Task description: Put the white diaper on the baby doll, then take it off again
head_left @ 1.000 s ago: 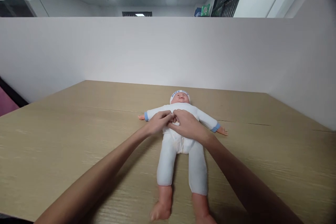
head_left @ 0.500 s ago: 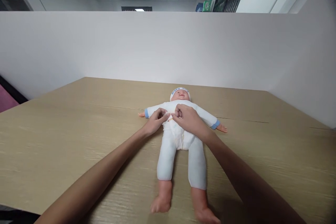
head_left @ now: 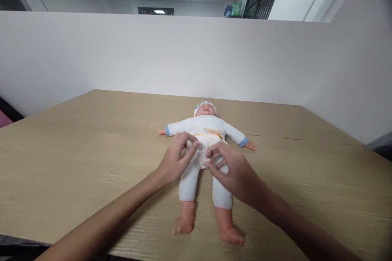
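A baby doll (head_left: 204, 127) in a white suit with blue cuffs and a white cap lies on its back on the wooden table (head_left: 92, 147), bare feet toward me. A diaper band with a yellow pattern (head_left: 208, 132) shows at its waist. My left hand (head_left: 175, 160) is curled at the doll's left hip, fingers pinching the white cloth. My right hand (head_left: 234, 172) is curled over the crotch and right thigh, its fingertips closed on the same white trousers (head_left: 187, 179).
A white partition wall (head_left: 153, 53) runs behind the table and along its right side. The table's near edge (head_left: 147, 253) is just below the doll's feet. Ceiling lights and a dark window show above the partition.
Both hands have moved from the doll's chest down to its hips, drawing the white cloth toward me. The patterned diaper band is now uncovered at the waist.
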A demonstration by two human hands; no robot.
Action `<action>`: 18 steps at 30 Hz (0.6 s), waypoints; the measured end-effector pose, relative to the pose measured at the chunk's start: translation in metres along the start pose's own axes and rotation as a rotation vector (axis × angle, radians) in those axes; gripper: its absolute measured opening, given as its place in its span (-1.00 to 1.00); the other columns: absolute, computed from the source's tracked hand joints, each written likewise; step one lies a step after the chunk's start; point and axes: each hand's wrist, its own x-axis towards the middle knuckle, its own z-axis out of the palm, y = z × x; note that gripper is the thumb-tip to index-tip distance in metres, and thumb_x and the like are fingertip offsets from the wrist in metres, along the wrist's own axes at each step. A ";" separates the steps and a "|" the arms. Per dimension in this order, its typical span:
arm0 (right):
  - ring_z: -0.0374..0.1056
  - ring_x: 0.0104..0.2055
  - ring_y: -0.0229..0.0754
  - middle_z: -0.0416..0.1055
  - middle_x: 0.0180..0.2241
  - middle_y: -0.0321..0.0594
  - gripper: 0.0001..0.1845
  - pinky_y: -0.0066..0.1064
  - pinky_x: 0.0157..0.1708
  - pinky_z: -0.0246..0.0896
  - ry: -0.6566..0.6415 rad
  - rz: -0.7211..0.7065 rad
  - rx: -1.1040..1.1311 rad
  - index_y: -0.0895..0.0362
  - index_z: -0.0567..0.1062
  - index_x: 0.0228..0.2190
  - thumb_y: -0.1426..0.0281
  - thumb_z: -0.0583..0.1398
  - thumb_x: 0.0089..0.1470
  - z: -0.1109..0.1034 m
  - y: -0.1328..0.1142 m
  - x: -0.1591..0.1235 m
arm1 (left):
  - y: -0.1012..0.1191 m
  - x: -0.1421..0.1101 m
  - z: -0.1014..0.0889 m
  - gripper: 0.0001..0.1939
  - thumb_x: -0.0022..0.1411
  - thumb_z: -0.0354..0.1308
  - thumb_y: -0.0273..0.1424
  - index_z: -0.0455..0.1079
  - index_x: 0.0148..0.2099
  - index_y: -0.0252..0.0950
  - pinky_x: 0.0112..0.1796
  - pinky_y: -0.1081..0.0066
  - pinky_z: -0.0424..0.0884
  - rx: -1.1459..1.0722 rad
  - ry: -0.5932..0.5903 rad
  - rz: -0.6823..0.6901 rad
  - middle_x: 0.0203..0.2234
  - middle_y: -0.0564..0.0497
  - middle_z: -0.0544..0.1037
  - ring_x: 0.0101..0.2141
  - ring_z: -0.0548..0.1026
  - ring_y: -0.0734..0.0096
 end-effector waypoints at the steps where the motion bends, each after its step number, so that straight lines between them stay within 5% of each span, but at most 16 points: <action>1: 0.49 -0.14 -0.15 0.51 -0.14 -0.27 -0.89 -0.36 -0.19 0.40 -0.073 0.019 -0.002 0.00 0.44 -0.11 0.39 0.25 0.34 0.000 0.000 -0.014 | 0.009 -0.010 -0.002 -0.74 0.58 0.04 -0.20 0.44 -0.12 -0.21 -0.08 0.25 0.31 0.068 -0.129 0.064 -0.22 0.00 0.56 -0.18 0.40 0.26; 3: 0.51 -0.11 -0.13 0.53 -0.13 -0.27 -0.89 -0.32 -0.14 0.39 -0.157 0.048 -0.050 0.01 0.46 -0.11 0.40 0.25 0.34 -0.001 0.008 -0.034 | 0.018 -0.024 -0.004 -0.72 0.59 0.02 -0.24 0.46 -0.17 -0.21 -0.05 0.22 0.28 0.184 -0.332 0.142 -0.23 -0.01 0.58 -0.15 0.40 0.22; 5: 0.52 -0.13 -0.11 0.55 -0.15 -0.25 -0.93 -0.29 -0.12 0.35 -0.148 0.079 -0.136 0.03 0.48 -0.14 0.42 0.23 0.35 -0.001 0.021 -0.042 | 0.015 -0.031 -0.003 -0.72 0.59 0.03 -0.24 0.47 -0.16 -0.21 -0.03 0.21 0.28 0.230 -0.396 0.132 -0.22 -0.01 0.59 -0.14 0.41 0.20; 12: 0.46 -0.33 -0.12 0.54 -0.32 -0.29 -0.94 -0.32 -0.31 0.18 -0.004 0.153 -0.353 0.07 0.53 -0.22 0.35 0.28 0.34 0.011 0.040 -0.028 | -0.005 -0.021 0.013 -0.67 0.38 0.29 -0.09 0.35 -0.22 -0.22 -0.19 0.28 0.30 0.207 -0.261 -0.119 -0.33 0.01 0.52 -0.25 0.45 0.20; 18: 0.47 -0.27 -0.11 0.53 -0.23 -0.25 -0.93 -0.31 -0.25 0.24 0.007 0.141 -0.333 0.07 0.56 -0.16 0.37 0.26 0.35 0.019 0.041 -0.033 | -0.006 -0.017 0.018 -0.64 0.38 0.30 -0.14 0.34 -0.37 -0.22 -0.19 0.29 0.26 0.220 -0.266 -0.123 -0.44 0.04 0.49 -0.26 0.41 0.21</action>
